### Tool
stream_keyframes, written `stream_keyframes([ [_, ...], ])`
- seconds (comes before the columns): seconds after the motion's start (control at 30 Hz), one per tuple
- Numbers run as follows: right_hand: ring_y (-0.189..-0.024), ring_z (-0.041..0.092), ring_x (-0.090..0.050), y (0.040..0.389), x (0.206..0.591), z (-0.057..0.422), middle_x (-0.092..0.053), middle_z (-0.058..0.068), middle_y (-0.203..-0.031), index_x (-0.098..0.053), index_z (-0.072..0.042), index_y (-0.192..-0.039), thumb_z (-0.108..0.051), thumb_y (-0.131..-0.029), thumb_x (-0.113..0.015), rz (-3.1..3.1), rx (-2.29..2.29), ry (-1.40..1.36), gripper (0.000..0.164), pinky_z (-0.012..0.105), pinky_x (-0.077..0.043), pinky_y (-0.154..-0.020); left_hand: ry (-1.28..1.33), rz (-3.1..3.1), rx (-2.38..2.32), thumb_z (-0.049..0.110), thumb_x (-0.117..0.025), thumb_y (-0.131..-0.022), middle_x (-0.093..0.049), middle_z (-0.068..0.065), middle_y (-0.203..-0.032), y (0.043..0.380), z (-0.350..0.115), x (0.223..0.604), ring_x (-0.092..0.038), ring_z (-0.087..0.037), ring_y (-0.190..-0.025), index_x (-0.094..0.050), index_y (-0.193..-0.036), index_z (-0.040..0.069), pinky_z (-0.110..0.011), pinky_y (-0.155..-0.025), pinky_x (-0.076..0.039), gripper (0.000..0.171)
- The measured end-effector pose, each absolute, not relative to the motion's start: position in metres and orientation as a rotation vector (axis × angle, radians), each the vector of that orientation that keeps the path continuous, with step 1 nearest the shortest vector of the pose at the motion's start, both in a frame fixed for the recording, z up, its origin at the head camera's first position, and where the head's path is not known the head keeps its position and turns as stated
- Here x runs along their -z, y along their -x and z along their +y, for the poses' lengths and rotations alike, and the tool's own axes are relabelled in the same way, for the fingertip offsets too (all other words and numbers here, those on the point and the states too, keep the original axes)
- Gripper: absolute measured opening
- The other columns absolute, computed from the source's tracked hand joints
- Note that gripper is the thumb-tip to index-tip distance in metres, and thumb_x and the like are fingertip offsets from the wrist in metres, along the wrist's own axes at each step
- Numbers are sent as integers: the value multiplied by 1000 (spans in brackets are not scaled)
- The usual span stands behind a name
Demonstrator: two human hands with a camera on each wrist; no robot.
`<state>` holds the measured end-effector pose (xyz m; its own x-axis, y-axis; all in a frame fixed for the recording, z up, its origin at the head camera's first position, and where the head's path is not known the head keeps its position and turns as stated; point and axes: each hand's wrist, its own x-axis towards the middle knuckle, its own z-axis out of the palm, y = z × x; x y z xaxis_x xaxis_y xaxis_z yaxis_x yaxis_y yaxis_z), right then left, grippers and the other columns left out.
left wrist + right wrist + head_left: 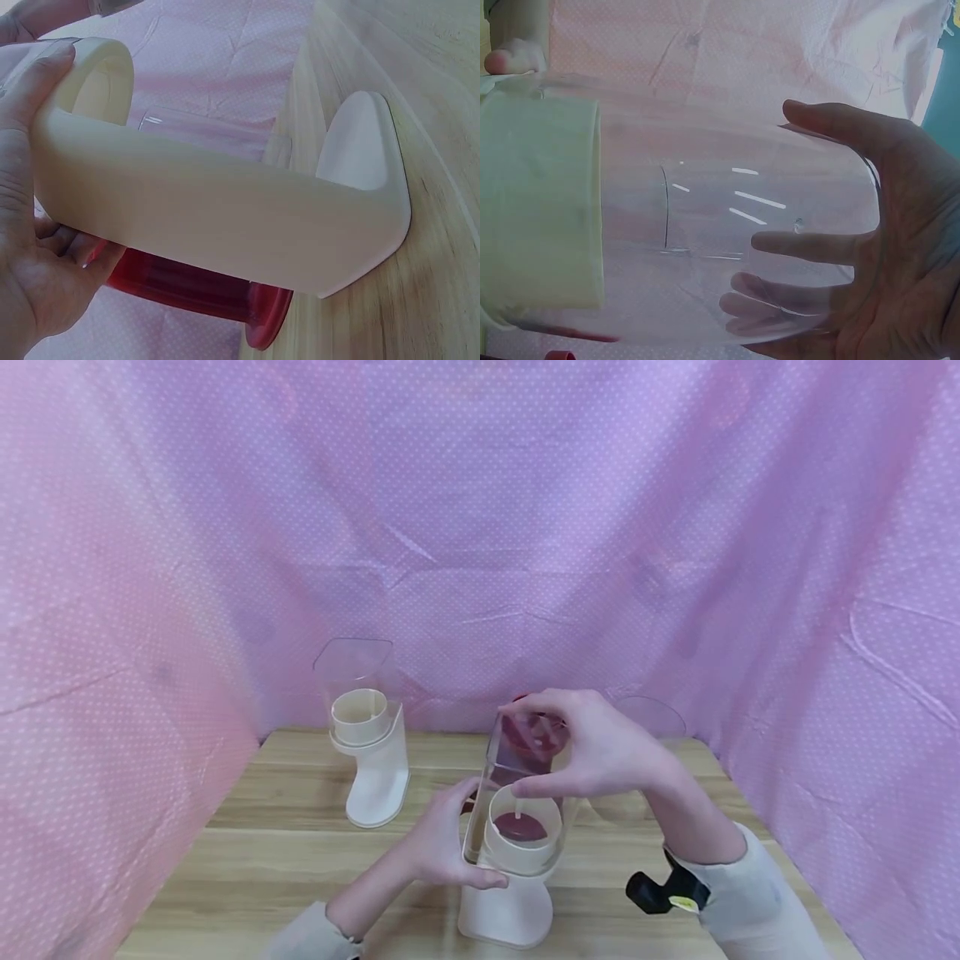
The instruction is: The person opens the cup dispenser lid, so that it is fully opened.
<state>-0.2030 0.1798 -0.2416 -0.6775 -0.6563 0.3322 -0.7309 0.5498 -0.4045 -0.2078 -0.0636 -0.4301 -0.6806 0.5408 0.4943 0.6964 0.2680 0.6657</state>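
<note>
A cream stand (506,910) with a flat rounded foot stands upright on the table in front of me. Its top ring carries a cream round cup (525,857) inside a tall clear plastic container (705,217). My left hand (442,847) grips the stand's upper part from the left, thumb at the ring in the left wrist view, where the stand's column (187,202) shows. Over the container's top end my right hand (592,743) holds on, thumb and fingers spread round its wall. Seen through the plastic, a red stand (270,315) is just behind.
At the back left stands a second cream stand (378,785) with its own clear container (352,664). A clear container (652,718) is at the back right, partly hidden by my right arm. Pink dotted cloth (480,527) encloses the wooden table (300,843) at the back and sides.
</note>
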Motion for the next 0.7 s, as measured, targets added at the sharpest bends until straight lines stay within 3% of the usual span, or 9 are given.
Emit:
stream_keyframes([
  [0.2,-100,13,-67,199,233,185,-74,-6,-113,-66,-22,-142,-35,-72,-97,-2657,-888,-1117,77,36,-61,-86,1188,-2362,1417,44,-100,-63,-69,4,-136,211,-65,432,-65,-15,-125,-57,-140,18,-42,-104,-60,93],
  [0.37,-102,18,-67,194,217,204,-69,1,-119,-60,-24,-148,-34,-83,-91,-2663,-907,-969,73,41,-62,-89,1370,-2311,1456,33,-100,-66,-66,-6,-145,226,-71,430,-63,-17,-132,-51,-151,9,-41,-110,-57,101],
  [0.5,-96,20,-64,191,213,226,-64,5,-115,-59,-24,-148,-35,-91,-84,-2646,-816,-863,64,37,-61,-84,1496,-2305,1467,23,-100,-67,-59,-12,-154,235,-79,419,-59,-21,-140,-43,-159,4,-43,-118,-51,110],
  [0.6,-96,21,-64,190,213,243,-66,5,-115,-61,-25,-145,-34,-91,-84,-2643,-780,-772,59,32,-59,-81,1412,-2345,1336,29,-101,-64,-59,-8,-154,227,-79,402,-57,-24,-142,-44,-159,6,-48,-120,-49,114],
  [0.7,-99,22,-64,190,215,261,-68,5,-116,-62,-25,-144,-34,-90,-85,-2658,-748,-678,59,28,-55,-79,1234,-2375,1157,45,-101,-62,-62,-1,-150,211,-71,386,-59,-22,-138,-51,-156,10,-48,-116,-52,112],
])
